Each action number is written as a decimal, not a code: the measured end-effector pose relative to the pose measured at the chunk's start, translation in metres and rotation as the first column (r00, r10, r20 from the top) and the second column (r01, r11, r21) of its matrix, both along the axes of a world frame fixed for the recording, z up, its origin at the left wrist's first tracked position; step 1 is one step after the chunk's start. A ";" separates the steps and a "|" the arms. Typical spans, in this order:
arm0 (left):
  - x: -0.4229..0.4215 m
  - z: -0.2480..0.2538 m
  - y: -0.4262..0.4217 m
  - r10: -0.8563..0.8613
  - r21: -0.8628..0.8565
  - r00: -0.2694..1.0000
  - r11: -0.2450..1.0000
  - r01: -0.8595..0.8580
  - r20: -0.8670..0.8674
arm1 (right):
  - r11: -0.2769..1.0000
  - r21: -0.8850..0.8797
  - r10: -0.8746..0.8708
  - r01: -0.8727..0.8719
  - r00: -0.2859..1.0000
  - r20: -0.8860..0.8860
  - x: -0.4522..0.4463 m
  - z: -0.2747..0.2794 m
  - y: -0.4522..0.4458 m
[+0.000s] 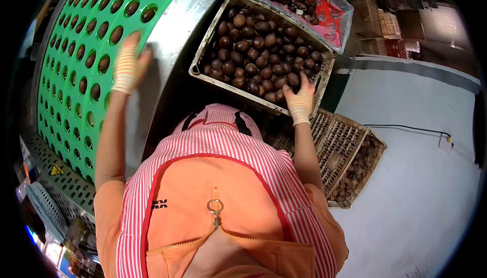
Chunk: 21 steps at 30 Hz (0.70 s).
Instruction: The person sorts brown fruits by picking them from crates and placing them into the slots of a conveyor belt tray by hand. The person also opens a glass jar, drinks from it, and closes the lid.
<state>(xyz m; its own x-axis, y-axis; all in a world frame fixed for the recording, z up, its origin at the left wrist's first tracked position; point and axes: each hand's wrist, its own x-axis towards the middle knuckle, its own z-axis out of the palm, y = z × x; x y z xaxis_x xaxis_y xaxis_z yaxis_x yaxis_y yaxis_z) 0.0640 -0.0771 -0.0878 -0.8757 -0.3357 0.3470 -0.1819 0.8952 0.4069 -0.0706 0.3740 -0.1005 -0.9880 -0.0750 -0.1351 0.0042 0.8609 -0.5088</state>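
My left hand, in a striped glove with bare fingertips, is over the edge of the green tray. Motion blurs it, but its thumb and fingers look apart with nothing between them. Dark round fruits, which look like passion fruit, sit in many of the tray's holes. In a pale plastic crate full of the same fruit, my right hand reaches in at the near right corner. Its thumb and fingers close around one passion fruit; the fingers are partly hidden among the fruit.
A curved metal rim lies between the tray and the crate. Behind the crate stands a lined box with more fruit and red wrapping. Lower right, another crate holds fruit beside a pale wall or floor surface.
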 end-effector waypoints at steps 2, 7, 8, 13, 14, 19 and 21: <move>-0.031 0.021 0.092 -0.101 0.522 0.945 0.849 -0.081 0.311 | 0.994 -0.093 -0.040 0.066 0.965 0.260 -0.021 -0.029 0.018; -0.097 -0.016 0.201 -0.414 0.390 0.720 0.896 0.214 0.557 | 0.976 0.208 0.018 -0.062 0.978 0.207 -0.026 -0.038 -0.033; -0.110 -0.016 0.211 -0.365 0.310 0.685 0.928 0.209 0.630 | 0.979 0.190 0.031 -0.068 0.981 0.193 -0.027 -0.038 -0.036; -0.133 -0.051 0.223 -0.305 0.216 0.726 0.952 0.217 0.617 | 0.969 0.141 0.179 -0.203 0.970 0.164 -0.031 -0.038 -0.031; -0.131 -0.039 0.223 -0.309 0.230 0.704 0.951 0.208 0.639 | 0.947 0.185 0.234 -0.264 0.957 0.169 -0.030 -0.030 -0.030; -0.120 -0.041 0.223 -0.383 0.323 0.519 0.924 0.206 0.764 | 0.939 0.080 0.293 -0.335 0.900 0.323 -0.042 -0.018 -0.026; -0.117 -0.038 0.226 -0.398 0.334 0.479 0.917 0.217 0.782 | 0.925 0.038 0.348 -0.378 0.884 0.311 -0.053 -0.018 -0.024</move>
